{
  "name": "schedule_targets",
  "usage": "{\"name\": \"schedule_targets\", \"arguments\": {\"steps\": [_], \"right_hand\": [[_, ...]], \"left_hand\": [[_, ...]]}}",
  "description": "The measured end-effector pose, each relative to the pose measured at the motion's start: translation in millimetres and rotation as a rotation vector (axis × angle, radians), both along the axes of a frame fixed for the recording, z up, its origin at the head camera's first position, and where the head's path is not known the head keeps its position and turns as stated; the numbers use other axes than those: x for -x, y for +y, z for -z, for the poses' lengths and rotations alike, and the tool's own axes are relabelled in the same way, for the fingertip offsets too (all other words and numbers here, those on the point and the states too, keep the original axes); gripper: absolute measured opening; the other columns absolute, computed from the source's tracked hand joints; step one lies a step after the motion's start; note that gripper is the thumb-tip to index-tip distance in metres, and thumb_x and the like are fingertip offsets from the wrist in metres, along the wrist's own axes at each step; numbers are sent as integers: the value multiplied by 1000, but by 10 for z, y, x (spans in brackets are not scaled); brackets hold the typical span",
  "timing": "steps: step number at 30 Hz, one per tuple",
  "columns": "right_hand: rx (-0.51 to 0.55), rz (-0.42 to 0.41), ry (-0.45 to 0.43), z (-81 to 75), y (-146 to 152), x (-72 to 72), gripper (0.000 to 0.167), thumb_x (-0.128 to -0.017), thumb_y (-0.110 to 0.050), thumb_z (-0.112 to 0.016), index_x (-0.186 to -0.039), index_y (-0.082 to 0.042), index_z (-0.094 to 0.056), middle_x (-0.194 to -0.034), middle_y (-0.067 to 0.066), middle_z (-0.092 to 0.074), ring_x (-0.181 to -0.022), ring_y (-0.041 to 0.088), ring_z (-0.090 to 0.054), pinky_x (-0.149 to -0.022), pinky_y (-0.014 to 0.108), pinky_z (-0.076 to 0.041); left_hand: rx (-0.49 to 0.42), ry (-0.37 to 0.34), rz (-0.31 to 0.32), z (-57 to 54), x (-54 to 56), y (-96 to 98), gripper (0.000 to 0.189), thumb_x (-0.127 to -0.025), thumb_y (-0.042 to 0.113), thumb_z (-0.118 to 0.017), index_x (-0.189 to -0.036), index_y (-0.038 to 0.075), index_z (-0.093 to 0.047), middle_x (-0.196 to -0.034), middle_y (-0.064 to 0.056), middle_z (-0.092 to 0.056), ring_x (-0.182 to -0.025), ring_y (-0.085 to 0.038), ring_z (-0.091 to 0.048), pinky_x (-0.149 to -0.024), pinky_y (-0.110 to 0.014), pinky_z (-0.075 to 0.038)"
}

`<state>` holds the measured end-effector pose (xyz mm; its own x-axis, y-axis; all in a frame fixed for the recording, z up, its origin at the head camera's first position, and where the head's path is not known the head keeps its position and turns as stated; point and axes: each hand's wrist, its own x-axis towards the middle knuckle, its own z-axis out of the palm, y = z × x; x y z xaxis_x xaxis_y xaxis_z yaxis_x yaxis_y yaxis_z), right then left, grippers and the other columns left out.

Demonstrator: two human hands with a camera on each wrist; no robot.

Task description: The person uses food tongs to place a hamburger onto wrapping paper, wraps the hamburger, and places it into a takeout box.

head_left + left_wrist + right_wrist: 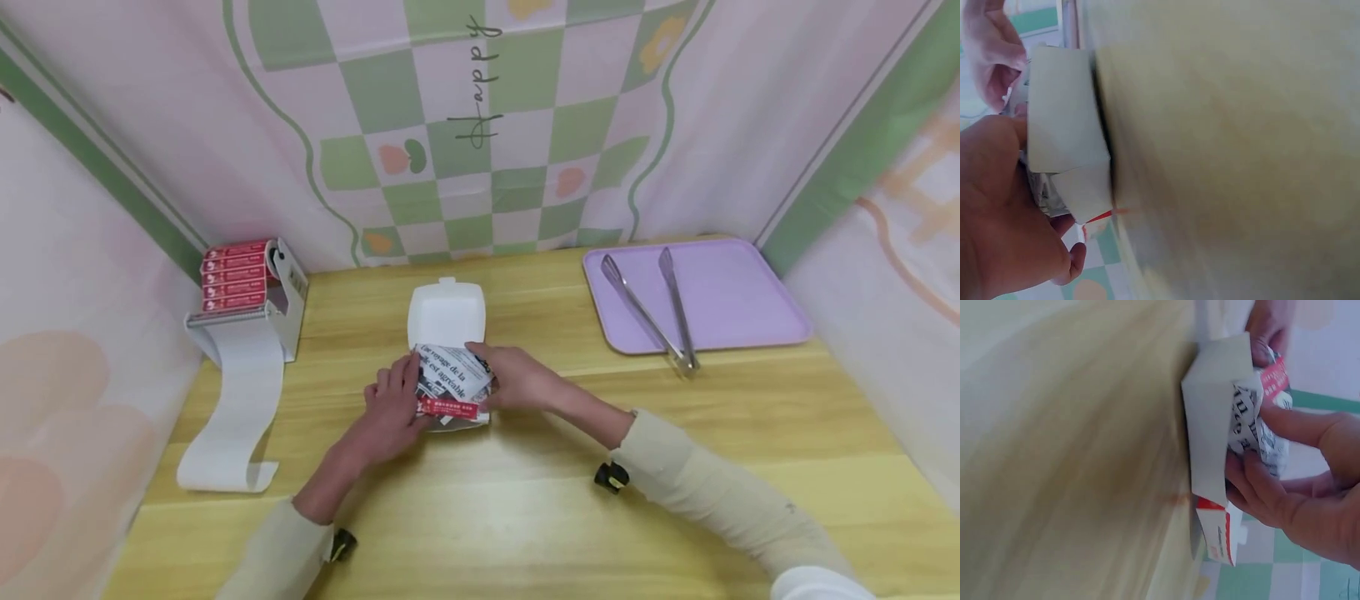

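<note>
A package wrapped in newsprint-patterned paper [453, 372], with a red label strip [448, 407] across its near part, sits in the base of a small white box. The box's lid [447, 312] is folded back, away from the person. My left hand [390, 407] holds the package's left side, while my right hand [525, 380] grips its right side. Close up in the right wrist view, the thumb and fingers bend around the wrapped paper [1246, 422] above the white box wall [1207, 434]. The left wrist view shows the box's plain side [1063, 112]; the left fingertips are partly hidden.
At the left stands a label dispenser [288, 275] with red labels [234, 279], a white backing strip [243, 408] trailing onto the wooden table [510, 525]. On the right, metal tongs [637, 304] lie on a purple tray [742, 292], handles over its near edge. A patterned curtain [450, 192] hangs behind.
</note>
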<state>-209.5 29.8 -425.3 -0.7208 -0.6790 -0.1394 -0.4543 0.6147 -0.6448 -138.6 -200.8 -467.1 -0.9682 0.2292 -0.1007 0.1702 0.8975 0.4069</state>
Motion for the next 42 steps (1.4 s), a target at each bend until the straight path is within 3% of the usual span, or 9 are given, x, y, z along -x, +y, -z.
{"name": "schedule_targets", "arguments": {"steps": [5, 11, 14, 17, 23, 26, 31, 36, 42], "right_hand": [[4, 28, 106, 85, -54, -65, 93, -74, -13, -87, -151, 0, -37, -119, 18, -69, -92, 20, -67, -82, 30, -57], [-17, 16, 236, 172, -83, -100, 87, -75, -20, -87, -147, -1, -41, -106, 14, -73, -87, 18, -69, -75, 25, -58], [-28, 2, 295, 187, -91, -115, 83, -76, -22, -86, -143, 0, -43, -101, 14, -73, -84, 19, -70, -72, 26, -58], [-26, 2, 311, 197, -97, -124, 80, -76, -22, -86, -141, 0, -44, -99, 14, -73, -83, 21, -71, -71, 27, -59], [15, 16, 259, 192, -91, -130, 82, -78, -15, -85, -146, -1, -41, -103, 16, -72, -88, 23, -70, -74, 30, -59], [29, 30, 198, 180, -72, -119, 88, -78, -17, -85, -149, 0, -37, -103, 16, -72, -85, 21, -68, -73, 28, -58], [79, 20, 41, 185, -1, -89, 86, -76, -7, -84, -148, -1, -37, -106, 15, -70, -82, 15, -67, -71, 21, -56], [160, 0, -43, 213, 53, -86, 85, -74, 5, -81, -147, -2, -39, -114, 17, -68, -90, 20, -70, -74, 20, -58], [165, -43, 24, 220, 51, -65, 82, -71, 4, -83, -143, -5, -46, -118, 13, -67, -93, 19, -67, -77, 20, -57]], "left_hand": [[60, 36, 15, -47, -17, 16, 93, -95, 37, -65, -159, 1, -8, -162, -21, -23, -141, -36, -34, -114, -57, -35], [-18, 102, 4, -153, -73, 76, 102, -85, 19, -77, -160, 5, -9, -150, -25, -45, -126, -35, -55, -105, -45, -50], [-7, 49, 9, -231, -112, 131, 106, -82, 22, -78, -161, 14, -9, -156, -29, -35, -101, -30, -65, -83, -40, -58], [34, -12, 23, -276, -134, 204, 103, -84, 36, -75, -162, 19, -10, -161, -32, -19, -88, -28, -64, -72, -39, -57], [57, 45, -77, -223, -85, 411, 100, -87, 64, -64, -160, 14, -18, -159, -36, -18, -97, -41, -67, -78, -50, -59], [84, 85, -134, -193, -32, 501, 99, -86, 65, -65, -159, 13, -22, -156, -39, -21, -93, -45, -67, -74, -50, -59], [120, 101, -172, -176, 42, 556, 91, -83, 57, -73, -154, 14, -34, -153, -37, -26, -91, -42, -65, -70, -47, -60], [45, 72, -180, -227, 72, 553, 87, -79, 49, -81, -147, 13, -40, -148, -34, -28, -84, -37, -62, -63, -40, -57], [41, -21, -194, -283, 158, 559, 89, -73, 51, -84, -142, 15, -40, -147, -31, -30, -85, -37, -59, -60, -35, -53]]}}
